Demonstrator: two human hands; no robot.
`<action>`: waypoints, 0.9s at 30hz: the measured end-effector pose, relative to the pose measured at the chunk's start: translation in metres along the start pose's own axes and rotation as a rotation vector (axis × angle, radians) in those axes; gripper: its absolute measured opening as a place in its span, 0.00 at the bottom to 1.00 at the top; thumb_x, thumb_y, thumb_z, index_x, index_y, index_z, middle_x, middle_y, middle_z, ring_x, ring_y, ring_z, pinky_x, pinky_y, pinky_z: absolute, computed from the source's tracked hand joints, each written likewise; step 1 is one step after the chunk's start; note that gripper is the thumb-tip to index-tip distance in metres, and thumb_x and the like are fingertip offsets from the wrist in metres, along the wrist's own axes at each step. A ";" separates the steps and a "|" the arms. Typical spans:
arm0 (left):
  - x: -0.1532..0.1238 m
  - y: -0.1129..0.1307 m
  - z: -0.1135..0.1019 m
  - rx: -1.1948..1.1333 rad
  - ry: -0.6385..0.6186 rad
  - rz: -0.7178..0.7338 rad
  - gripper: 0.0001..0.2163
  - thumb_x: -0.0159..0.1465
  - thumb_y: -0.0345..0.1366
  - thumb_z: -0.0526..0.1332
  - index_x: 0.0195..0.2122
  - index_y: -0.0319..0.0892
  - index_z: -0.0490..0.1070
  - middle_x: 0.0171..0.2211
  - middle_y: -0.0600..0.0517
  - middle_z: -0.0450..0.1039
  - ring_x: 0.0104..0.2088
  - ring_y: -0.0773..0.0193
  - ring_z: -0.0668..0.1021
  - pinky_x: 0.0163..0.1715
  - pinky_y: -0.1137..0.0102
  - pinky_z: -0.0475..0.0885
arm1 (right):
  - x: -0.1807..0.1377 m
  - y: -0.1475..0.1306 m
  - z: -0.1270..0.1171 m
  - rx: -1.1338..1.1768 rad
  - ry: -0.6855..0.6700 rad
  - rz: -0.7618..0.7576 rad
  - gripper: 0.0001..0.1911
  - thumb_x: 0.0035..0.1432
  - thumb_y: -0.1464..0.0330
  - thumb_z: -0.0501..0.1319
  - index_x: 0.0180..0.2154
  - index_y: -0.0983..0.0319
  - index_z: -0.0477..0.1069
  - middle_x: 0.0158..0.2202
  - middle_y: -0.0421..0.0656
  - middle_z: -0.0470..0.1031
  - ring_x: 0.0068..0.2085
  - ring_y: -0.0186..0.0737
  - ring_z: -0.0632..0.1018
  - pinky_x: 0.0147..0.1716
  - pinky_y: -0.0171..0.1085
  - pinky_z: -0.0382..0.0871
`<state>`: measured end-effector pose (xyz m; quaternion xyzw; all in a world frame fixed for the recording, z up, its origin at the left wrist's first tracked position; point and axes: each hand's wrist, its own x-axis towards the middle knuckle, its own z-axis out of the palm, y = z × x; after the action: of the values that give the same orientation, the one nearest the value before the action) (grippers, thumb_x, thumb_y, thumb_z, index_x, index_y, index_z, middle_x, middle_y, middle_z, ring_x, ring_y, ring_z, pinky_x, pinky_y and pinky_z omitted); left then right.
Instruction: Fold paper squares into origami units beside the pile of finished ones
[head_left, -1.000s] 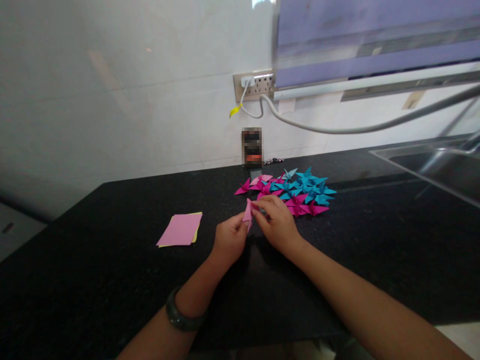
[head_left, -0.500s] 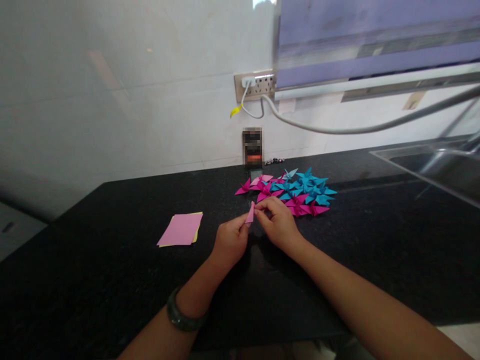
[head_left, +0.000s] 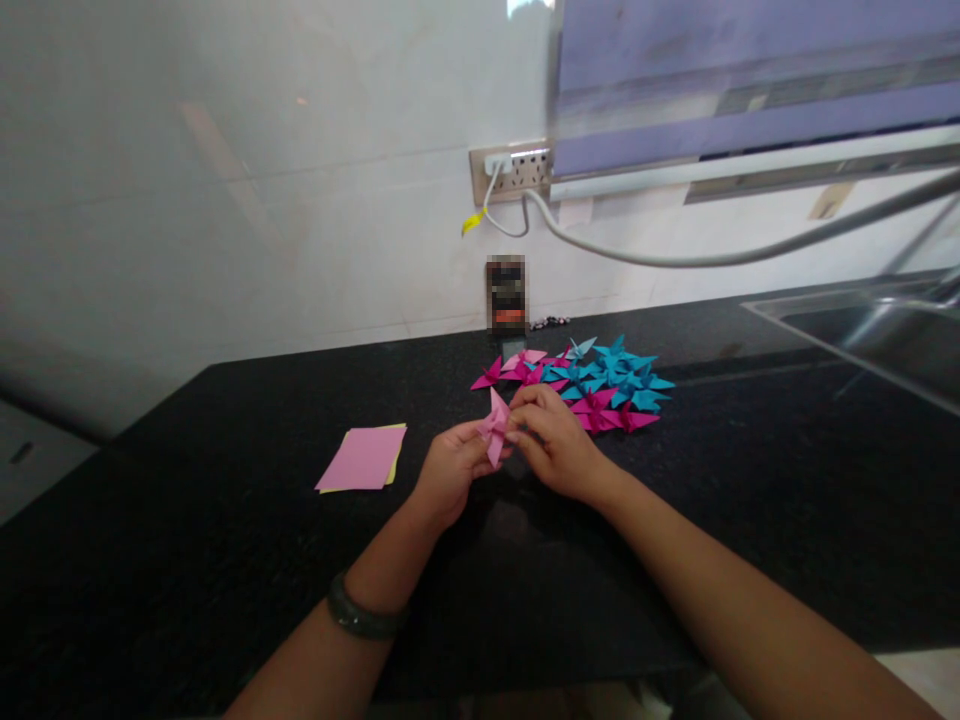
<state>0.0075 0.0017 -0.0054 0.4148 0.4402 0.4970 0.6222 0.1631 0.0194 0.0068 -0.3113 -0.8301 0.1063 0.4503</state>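
Observation:
A light pink paper crane (head_left: 495, 425) is held between both hands above the dark counter, its wings spread and its points facing up and down. My left hand (head_left: 453, 470) pinches it from the left, fingers partly behind the paper. From the right, my right hand (head_left: 553, 440) grips its other side with thumb and fingers. Just beyond my hands lie several folded cranes: blue ones (head_left: 615, 370) and magenta ones (head_left: 596, 408). To the left of my left hand rests a stack of square paper (head_left: 361, 458), pink on top with yellow showing beneath.
Against the wall leans a phone (head_left: 508, 295), its screen blurred out, beside a small beaded string (head_left: 551, 322). A socket strip (head_left: 510, 172) with a white cable is on the wall above. A metal sink (head_left: 862, 330) is set into the black counter (head_left: 225, 560) at right.
The pink paper was a narrow folded shape; now its wings are spread out as a crane. My left hand has shifted slightly left, and both hands keep hold of it.

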 end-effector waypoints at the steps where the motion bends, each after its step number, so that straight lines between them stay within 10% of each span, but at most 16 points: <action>1: 0.000 0.000 0.000 0.036 -0.005 0.022 0.12 0.50 0.37 0.63 0.35 0.36 0.74 0.27 0.49 0.75 0.26 0.68 0.74 0.26 0.75 0.67 | 0.000 0.000 0.000 0.013 0.010 0.010 0.03 0.53 0.73 0.56 0.31 0.62 0.66 0.36 0.46 0.64 0.41 0.40 0.66 0.40 0.40 0.64; 27: -0.006 0.000 0.006 0.303 -0.209 0.134 0.11 0.52 0.39 0.62 0.31 0.36 0.73 0.25 0.51 0.74 0.25 0.68 0.73 0.26 0.74 0.66 | 0.000 0.013 0.007 0.555 -0.091 0.406 0.08 0.46 0.66 0.63 0.22 0.64 0.70 0.32 0.42 0.67 0.35 0.35 0.71 0.35 0.36 0.66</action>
<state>0.0131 -0.0047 -0.0032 0.5815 0.4143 0.4197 0.5604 0.1632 0.0301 -0.0030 -0.3305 -0.7100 0.4292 0.4499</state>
